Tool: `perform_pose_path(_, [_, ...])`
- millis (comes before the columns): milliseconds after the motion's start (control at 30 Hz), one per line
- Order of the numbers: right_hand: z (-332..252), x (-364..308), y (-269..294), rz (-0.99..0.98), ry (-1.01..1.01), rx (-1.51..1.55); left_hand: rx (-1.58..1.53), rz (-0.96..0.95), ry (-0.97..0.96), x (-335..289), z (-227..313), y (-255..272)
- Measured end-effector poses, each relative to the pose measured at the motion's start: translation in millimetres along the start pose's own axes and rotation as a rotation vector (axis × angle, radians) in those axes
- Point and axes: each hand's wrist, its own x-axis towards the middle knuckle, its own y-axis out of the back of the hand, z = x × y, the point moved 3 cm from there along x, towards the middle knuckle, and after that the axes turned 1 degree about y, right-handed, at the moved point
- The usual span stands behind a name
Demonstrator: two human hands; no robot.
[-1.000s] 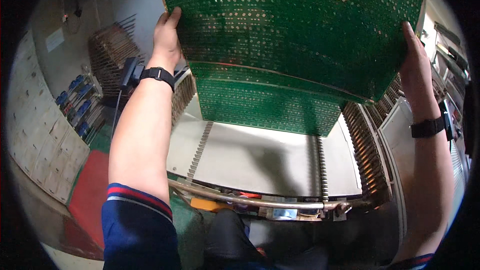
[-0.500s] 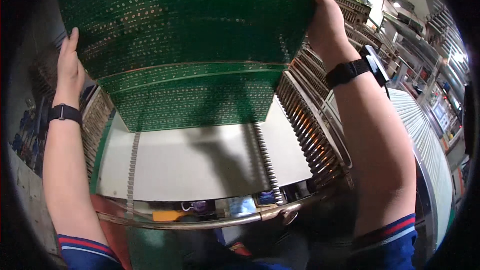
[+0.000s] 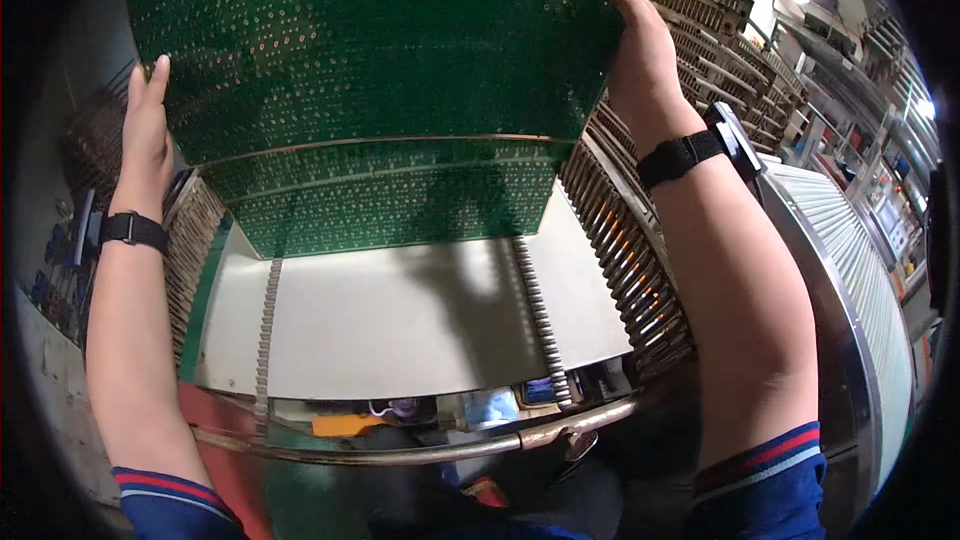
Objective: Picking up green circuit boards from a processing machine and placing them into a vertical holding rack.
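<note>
A large green circuit board, dotted with rows of small pads, is held up between my two hands. My left hand grips its left edge, thumb and fingers upright beside it. On the opposite edge my right hand is closed, its thumb on the near face and its other fingers hidden behind the board. Below and behind its lower edge stands a second green circuit board, its foot on the rack's white base. A coiled spring-like divider runs along that base near the right.
A thinner toothed strip lies on the base at left. Ribbed metal sides flank the rack, and a metal bar crosses its front. Small items, including an orange piece, sit below. A roller conveyor stands at right.
The held board appears slightly lower in view, covering more of the standing board. My right forearm has shifted a little to the left. Both hands keep their hold.
</note>
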Motion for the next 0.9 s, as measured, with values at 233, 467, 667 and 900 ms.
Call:
perform_pose_path(233, [17,18,16,-0.015,-0.001,0.017,-0.018,-0.024,-0.035,-7,6,-18])
perform_pose_path(467, [29,0,7,-0.031,-0.164,0.017,0.088,-0.124,-0.101,7,-16,-1])
perform_pose_path(667, [16,25,53,0.024,-0.025,-0.204,-0.128,-0.076,-0.142,13,-16,-11])
perform_pose_path(900, [-55,-1,58,-0.028,0.353,-1.075,0.085,0.288,-0.375,22,-10,-2])
